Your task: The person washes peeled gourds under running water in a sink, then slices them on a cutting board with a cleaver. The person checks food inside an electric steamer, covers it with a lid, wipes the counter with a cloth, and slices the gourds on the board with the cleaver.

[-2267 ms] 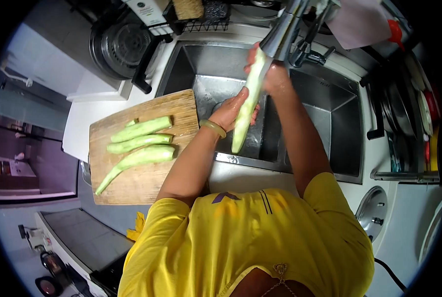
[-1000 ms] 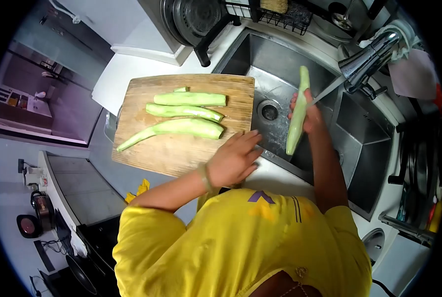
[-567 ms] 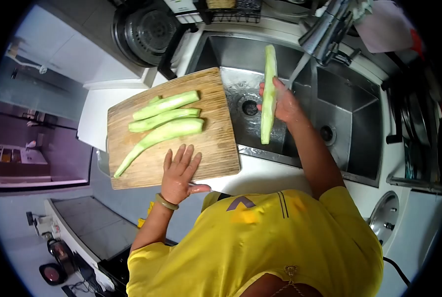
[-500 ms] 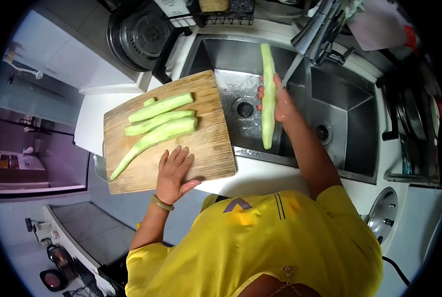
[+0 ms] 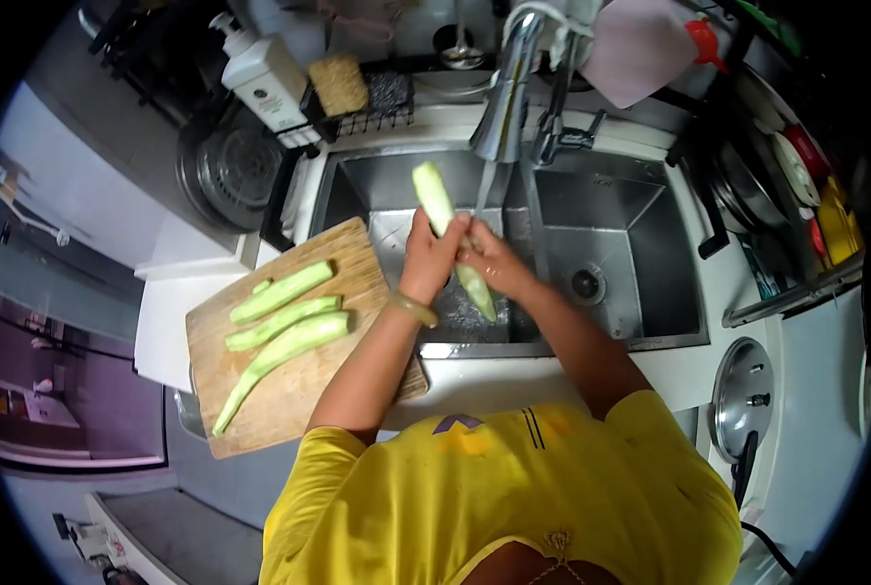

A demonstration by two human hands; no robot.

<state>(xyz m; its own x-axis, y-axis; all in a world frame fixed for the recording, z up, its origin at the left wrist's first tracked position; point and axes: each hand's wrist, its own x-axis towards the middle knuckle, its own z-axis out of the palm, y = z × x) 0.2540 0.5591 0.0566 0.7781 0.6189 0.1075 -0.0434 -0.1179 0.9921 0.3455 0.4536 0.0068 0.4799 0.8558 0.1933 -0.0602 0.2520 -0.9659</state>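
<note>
Over the left basin, my left hand [image 5: 429, 257] wraps round a long, pale green peeled luffa [image 5: 434, 195]. My right hand [image 5: 495, 259] is closed on the same luffa from the other side, its fingers against it just below the faucet [image 5: 507, 96]. Water runs down from the spout close to both hands. The luffa slants, its upper end towards the back wall and its lower end towards me. On the wooden cutting board [image 5: 377, 292] to the left lie several more peeled pieces, the longest a curved luffa [image 5: 284, 363]; a small stub [image 5: 262, 287] sits beside the top one.
The steel double sink's right basin [image 5: 640, 263] has its drain uncovered. The cutting board overlaps the sink's left edge. Behind stand a pump bottle [image 5: 266, 88] and a rack with a sponge [image 5: 339, 84]. A pot lid [image 5: 743, 400] leans at the right; a dish rack [image 5: 796, 283] stands beyond.
My left hand has left the cutting board and joined my right on the luffa. The luffa has tilted, its top leaning left. The camera view has shifted, showing more of the back wall.
</note>
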